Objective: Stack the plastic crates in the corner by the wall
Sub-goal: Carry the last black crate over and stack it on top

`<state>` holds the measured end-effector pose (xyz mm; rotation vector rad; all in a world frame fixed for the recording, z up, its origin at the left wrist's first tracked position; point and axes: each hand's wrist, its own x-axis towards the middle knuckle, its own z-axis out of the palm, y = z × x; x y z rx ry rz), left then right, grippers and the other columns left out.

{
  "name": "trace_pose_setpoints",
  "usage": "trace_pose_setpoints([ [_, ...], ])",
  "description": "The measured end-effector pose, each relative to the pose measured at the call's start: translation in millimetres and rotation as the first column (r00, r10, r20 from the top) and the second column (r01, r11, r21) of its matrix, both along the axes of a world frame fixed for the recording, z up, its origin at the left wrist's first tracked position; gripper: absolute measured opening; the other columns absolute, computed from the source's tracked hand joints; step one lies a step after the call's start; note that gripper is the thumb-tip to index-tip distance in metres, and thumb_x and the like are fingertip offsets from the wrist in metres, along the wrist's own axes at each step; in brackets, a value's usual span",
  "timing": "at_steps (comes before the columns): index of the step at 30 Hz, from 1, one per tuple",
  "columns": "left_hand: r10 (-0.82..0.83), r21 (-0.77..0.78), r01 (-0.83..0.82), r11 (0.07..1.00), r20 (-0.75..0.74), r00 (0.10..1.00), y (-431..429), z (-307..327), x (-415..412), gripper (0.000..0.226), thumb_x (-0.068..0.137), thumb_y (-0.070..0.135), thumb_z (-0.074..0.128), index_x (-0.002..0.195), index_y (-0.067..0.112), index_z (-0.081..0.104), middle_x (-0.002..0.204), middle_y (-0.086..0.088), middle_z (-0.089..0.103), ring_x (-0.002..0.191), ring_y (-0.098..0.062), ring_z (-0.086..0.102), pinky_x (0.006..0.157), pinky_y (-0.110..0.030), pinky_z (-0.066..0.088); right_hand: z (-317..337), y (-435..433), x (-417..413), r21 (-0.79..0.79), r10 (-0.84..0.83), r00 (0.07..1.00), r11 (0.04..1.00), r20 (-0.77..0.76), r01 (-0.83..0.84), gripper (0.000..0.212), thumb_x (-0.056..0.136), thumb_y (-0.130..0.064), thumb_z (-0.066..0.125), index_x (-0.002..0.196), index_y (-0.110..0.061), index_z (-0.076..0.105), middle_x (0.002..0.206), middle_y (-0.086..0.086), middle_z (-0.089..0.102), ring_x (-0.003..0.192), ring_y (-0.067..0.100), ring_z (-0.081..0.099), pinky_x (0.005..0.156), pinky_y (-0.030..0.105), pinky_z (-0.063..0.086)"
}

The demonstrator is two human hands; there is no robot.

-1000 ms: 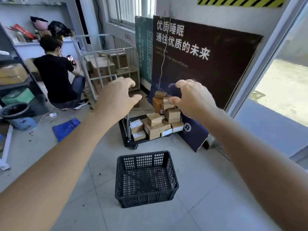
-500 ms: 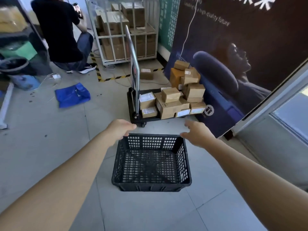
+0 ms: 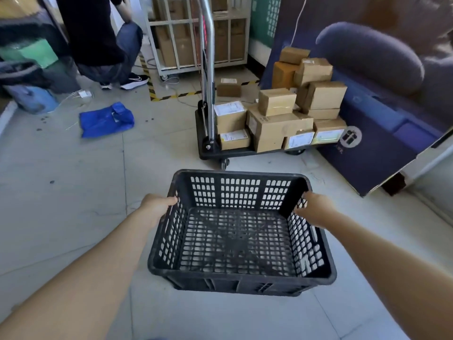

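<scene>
A person's left hand [image 3: 157, 208] and right hand [image 3: 315, 208] close on opposite side rims of an empty black perforated plastic crate [image 3: 239, 236] standing on the pale tiled floor [image 3: 61, 204], just in front of a black platform trolley [image 3: 210, 149] loaded with brown cardboard boxes [image 3: 282, 116]; fingers curl over each rim, though whether the grip is fully tight cannot be told. A good lift likely calls for both hands level and opposite each other, raised evenly so the light crate stays flat, then swung clear of the trolley's wheel and upright handle; no second crate or wall corner is in view. Half a second ago both hands hovered spread above the far corners; they have since come down onto the rims, and the camera has dipped closer.
</scene>
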<state>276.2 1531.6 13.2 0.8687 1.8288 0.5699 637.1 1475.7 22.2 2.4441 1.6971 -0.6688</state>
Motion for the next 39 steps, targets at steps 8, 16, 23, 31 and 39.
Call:
trace_pose_setpoints([
  [8,-0.014,0.012,0.016,1.000,-0.172,0.985,35.5,-97.6,-7.1,0.048,0.071,0.036,0.071,0.103,0.001,0.061,0.104,-0.019,0.063,0.092,-0.036,0.061,0.086,-0.047,0.052,-83.9,6.4,36.4,0.033,-0.374,0.915,0.923,-0.154,0.383,0.063,0.092,-0.035,0.056,0.140,-0.003,0.030,0.131,0.019,0.046,0.115,0.035,0.049,0.093,0.042,0.045],
  [16,0.051,-0.026,-0.054,0.998,-0.093,0.994,49.1,-122.1,-8.4,0.038,0.083,0.023,0.065,0.112,-0.001,0.060,0.106,-0.018,0.064,0.093,-0.033,0.061,0.084,-0.041,0.052,-115.3,-0.1,65.9,-0.212,-0.609,0.382,0.682,-0.696,0.700,0.037,0.093,-0.038,0.057,0.102,-0.002,0.058,0.099,0.012,0.058,0.080,0.026,0.064,0.067,0.035,0.055],
  [23,0.153,-0.071,-0.153,0.986,-0.012,0.988,58.4,-138.3,-16.3,0.026,0.090,0.024,0.054,0.104,0.004,0.060,0.090,-0.010,0.058,0.055,-0.023,0.052,0.036,-0.021,0.043,-134.9,6.6,69.6,-0.273,-0.556,0.194,0.646,-0.808,0.713,0.040,0.096,-0.045,0.048,0.093,-0.007,0.056,0.085,0.007,0.061,0.067,0.019,0.065,0.045,0.023,0.054],
  [31,0.260,-0.214,-0.231,0.949,0.118,0.958,39.5,-100.7,-9.5,0.047,0.091,0.049,0.048,0.072,0.007,0.057,0.073,-0.008,0.055,0.059,-0.023,0.051,0.065,-0.031,0.046,-109.7,-13.8,77.7,-0.245,-0.582,0.218,0.613,-0.784,0.751,0.038,0.099,-0.042,0.040,0.086,-0.008,0.053,0.071,0.006,0.055,0.052,0.015,0.058,0.042,0.023,0.042],
  [39,0.279,-0.334,-0.223,0.916,0.130,0.951,5.1,38.7,-0.1,0.051,0.088,0.050,0.048,0.062,0.007,0.053,0.049,-0.005,0.051,0.051,-0.018,0.045,0.054,-0.026,0.044,33.6,-34.9,86.4,-0.196,-0.606,0.239,0.562,-0.759,0.803,0.038,0.102,-0.033,0.033,0.078,-0.008,0.048,0.065,0.009,0.049,0.029,0.010,0.052,0.030,0.017,0.035],
])
